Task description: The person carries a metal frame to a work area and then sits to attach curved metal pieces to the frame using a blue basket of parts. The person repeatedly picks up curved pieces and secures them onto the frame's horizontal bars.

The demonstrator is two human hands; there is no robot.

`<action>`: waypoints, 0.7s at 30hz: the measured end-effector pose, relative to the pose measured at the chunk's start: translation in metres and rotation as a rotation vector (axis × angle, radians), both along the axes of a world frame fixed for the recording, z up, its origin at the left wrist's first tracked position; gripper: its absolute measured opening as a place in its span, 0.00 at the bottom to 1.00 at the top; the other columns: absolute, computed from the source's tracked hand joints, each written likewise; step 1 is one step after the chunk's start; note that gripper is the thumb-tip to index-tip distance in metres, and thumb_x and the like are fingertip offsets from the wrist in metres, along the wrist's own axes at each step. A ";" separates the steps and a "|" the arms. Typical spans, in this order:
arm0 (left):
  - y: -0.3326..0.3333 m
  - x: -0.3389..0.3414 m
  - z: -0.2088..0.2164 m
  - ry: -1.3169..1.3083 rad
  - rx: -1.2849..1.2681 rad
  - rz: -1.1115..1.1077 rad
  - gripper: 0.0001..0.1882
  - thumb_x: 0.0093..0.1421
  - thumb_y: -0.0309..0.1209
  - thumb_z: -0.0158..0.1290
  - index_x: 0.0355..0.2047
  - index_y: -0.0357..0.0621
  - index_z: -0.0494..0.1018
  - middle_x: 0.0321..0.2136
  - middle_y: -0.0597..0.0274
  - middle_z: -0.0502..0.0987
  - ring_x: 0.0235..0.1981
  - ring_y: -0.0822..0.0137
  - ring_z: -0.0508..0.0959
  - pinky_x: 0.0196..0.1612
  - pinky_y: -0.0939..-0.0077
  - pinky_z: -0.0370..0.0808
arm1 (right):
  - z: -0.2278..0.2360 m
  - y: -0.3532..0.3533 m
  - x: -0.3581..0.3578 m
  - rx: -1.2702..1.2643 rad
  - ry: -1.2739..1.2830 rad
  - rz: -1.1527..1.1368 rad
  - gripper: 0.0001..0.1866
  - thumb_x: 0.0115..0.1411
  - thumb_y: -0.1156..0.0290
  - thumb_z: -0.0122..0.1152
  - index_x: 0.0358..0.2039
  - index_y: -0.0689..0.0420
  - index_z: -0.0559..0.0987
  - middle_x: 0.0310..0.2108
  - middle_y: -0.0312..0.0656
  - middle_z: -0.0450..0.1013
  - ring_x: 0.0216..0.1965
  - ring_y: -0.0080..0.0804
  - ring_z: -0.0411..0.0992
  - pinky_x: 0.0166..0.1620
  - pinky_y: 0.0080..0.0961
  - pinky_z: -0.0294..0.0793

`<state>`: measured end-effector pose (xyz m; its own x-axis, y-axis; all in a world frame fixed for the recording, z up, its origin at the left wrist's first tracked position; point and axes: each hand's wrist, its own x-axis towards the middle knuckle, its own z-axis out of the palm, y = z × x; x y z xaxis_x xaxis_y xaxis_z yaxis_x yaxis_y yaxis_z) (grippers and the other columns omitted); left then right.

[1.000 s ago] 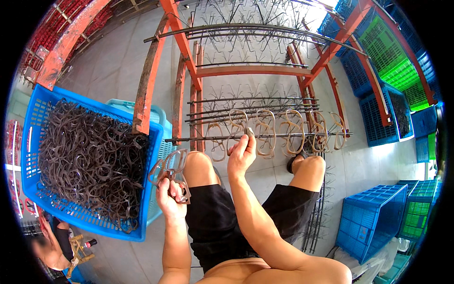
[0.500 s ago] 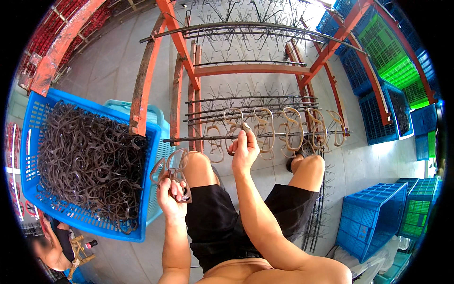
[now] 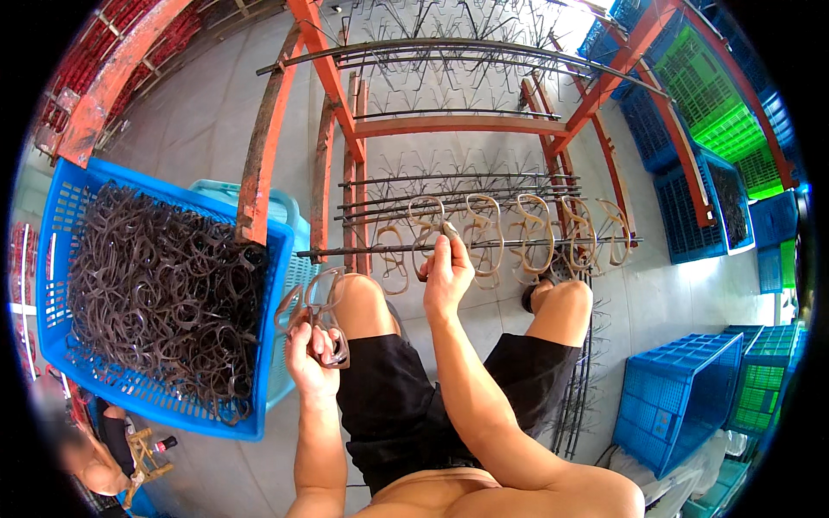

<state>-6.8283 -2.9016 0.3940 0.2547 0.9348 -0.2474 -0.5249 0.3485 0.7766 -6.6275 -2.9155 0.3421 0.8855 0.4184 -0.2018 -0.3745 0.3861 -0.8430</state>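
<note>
White glare breaks in far above and right of the right grip (image 3: 448, 274), putting sheen on the pale floor (image 3: 682, 302) rightward, while fisheye distortion bends the orange post (image 3: 266, 147) left of it.

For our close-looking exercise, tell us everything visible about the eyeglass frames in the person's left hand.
The eyeglass frames look like glossy brown, partly see-through plastic, with rounded rims. They overlap, making their number unclear. The left hand grips them; rims stick up above it, right of the blue basket.
</note>
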 end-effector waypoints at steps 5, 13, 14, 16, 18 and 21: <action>-0.001 0.000 0.001 -0.015 -0.023 -0.004 0.12 0.61 0.32 0.43 0.42 0.40 0.69 0.12 0.71 0.59 0.10 0.77 0.59 0.33 0.75 0.70 | 0.007 0.008 -0.011 -0.013 -0.017 0.040 0.09 0.62 0.69 0.51 0.39 0.60 0.74 0.14 0.26 0.60 0.13 0.12 0.56 0.16 0.14 0.60; 0.002 0.000 0.004 0.007 0.065 0.042 0.13 0.63 0.31 0.40 0.44 0.39 0.68 0.13 0.68 0.62 0.10 0.76 0.60 0.35 0.74 0.71 | 0.007 0.016 -0.024 -0.209 -0.228 0.032 0.12 0.63 0.70 0.50 0.45 0.59 0.74 0.14 0.26 0.58 0.13 0.12 0.55 0.16 0.14 0.60; 0.002 0.000 0.004 -0.001 0.068 0.032 0.13 0.63 0.30 0.40 0.44 0.39 0.68 0.13 0.68 0.62 0.10 0.76 0.61 0.35 0.74 0.71 | 0.006 0.015 -0.022 -0.187 -0.183 0.032 0.12 0.63 0.70 0.51 0.44 0.60 0.74 0.16 0.28 0.62 0.15 0.12 0.56 0.16 0.14 0.58; 0.001 -0.001 0.004 -0.012 0.070 0.032 0.13 0.62 0.29 0.40 0.44 0.39 0.68 0.13 0.67 0.62 0.11 0.75 0.61 0.35 0.73 0.71 | 0.004 0.015 -0.018 -0.241 -0.224 0.035 0.11 0.63 0.69 0.51 0.42 0.60 0.74 0.17 0.28 0.63 0.14 0.12 0.56 0.16 0.14 0.58; 0.000 -0.002 0.003 0.004 0.090 0.012 0.14 0.60 0.28 0.41 0.45 0.39 0.68 0.12 0.66 0.62 0.11 0.74 0.62 0.35 0.73 0.71 | 0.004 0.015 -0.013 -0.259 -0.237 -0.001 0.10 0.63 0.68 0.51 0.41 0.60 0.74 0.15 0.28 0.60 0.13 0.13 0.57 0.15 0.15 0.60; -0.001 -0.001 0.004 0.042 0.164 -0.002 0.15 0.58 0.29 0.42 0.45 0.38 0.68 0.12 0.65 0.64 0.11 0.73 0.62 0.35 0.73 0.71 | 0.008 0.009 -0.007 -0.257 -0.229 0.063 0.10 0.63 0.67 0.50 0.40 0.60 0.73 0.14 0.28 0.60 0.14 0.13 0.59 0.17 0.15 0.64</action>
